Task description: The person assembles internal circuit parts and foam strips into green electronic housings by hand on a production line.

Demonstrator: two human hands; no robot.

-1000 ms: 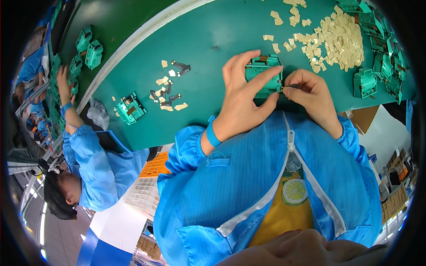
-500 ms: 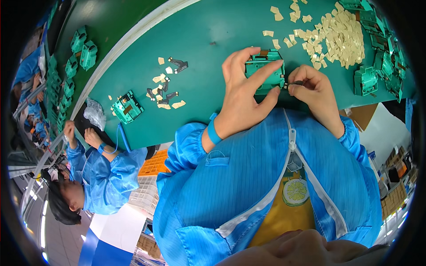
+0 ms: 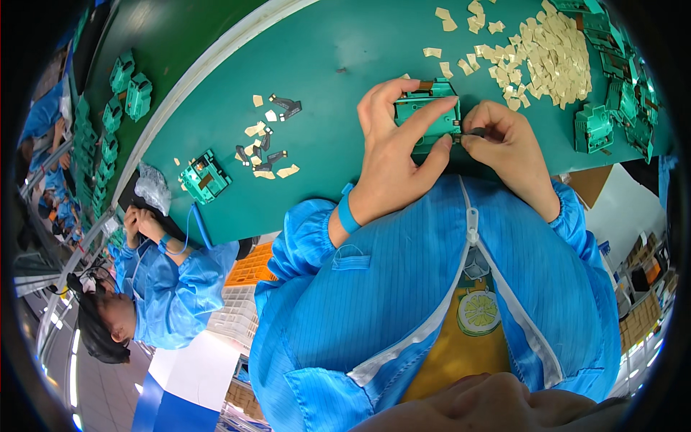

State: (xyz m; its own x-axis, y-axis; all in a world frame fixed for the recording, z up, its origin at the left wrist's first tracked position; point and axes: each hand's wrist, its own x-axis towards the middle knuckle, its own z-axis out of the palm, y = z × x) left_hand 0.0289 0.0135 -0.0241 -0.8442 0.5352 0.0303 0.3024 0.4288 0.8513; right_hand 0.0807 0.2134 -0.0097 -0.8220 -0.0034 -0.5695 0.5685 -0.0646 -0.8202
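My left hand is closed around a green plastic housing, thumb at its near edge and forefinger across its top. A brown-copper patch shows at the housing's far side. At the right edge of the housing, my right hand pinches a small dark strip between thumb and forefinger. The strip's tip meets the housing's edge; whether it is seated there I cannot tell. To the left on the green tabletop lie several black flex strips among cream paper pieces.
A heap of cream pieces lies beyond my right hand. Green housings crowd the right edge. Another housing sits at the left, near a plastic bag and a co-worker's hands. More housings stand beyond the pale rail.
My right hand has shifted slightly left, bringing the dark strip closer against the housing. My left hand holds nearly still. The co-worker's hands have come together.
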